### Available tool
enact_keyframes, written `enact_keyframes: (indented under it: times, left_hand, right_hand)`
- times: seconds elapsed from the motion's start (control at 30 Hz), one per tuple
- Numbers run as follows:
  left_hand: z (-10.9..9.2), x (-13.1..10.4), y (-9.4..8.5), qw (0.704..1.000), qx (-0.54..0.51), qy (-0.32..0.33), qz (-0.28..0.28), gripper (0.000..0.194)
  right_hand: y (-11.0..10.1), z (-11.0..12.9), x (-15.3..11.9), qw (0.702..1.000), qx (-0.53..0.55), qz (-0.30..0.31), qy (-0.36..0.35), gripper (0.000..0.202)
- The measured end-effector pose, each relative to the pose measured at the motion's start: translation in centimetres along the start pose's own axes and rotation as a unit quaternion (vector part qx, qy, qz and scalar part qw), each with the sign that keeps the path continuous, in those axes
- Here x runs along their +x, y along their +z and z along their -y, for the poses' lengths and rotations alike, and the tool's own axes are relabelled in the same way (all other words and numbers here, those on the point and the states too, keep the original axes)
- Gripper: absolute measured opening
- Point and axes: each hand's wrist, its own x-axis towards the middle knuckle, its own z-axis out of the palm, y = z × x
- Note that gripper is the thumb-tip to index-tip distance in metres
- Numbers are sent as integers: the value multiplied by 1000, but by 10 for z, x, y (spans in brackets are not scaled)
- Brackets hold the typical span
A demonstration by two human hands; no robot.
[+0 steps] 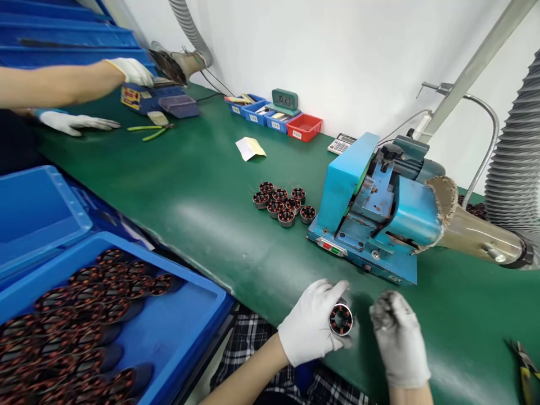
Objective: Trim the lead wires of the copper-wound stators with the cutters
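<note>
My left hand (311, 325), in a white glove, grips a motor stator (341, 319) near the front edge of the green table. The stator is a round metal ring with copper windings inside, its open face turned up toward me; thin wire ends stick out beside it. Just to the right, my right hand (399, 337) is raised with its fingers curled together, the glove's fingertips blackened. Whatever those fingers may hold is hidden. Beyond my hands, several more stators (286, 218) stand grouped on the table, left of a blue grinding machine (371, 208).
A blue tray (185, 332) full of stators is at left. Pliers (525, 365) lie at far right. Farther back are a folded paper (250, 148), a red bin (304, 127), a calculator (341, 143) and a clock (284, 99). A co-worker's gloved hands (133, 72) work at far left.
</note>
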Motion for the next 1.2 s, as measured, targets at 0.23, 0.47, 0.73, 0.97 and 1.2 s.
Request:
enact_keyframes:
  times: [0.23,0.47,0.73,0.97,1.2]
  left_hand:
    - [8,-1,-8,997,-61,11,50,89]
    - [3,-5,4,999,-29,-23,-40,74]
    - [7,-2,-3,999,-48,4,-2,92]
    - [11,-5,-2,999,-30,-15,37,75]
    - [2,0,-4,998,-44,-33,10,37]
  right_hand:
    - [20,-10,-5,988,-122,80,41,31]
    - [20,4,-9,999,17,-6,39,26]
    - [7,5,-6,981,-179,64,41,32]
    - [23,-16,-18,936,-330,68,-104,20]
    - [1,-28,-36,910,-397,25,-119,23]
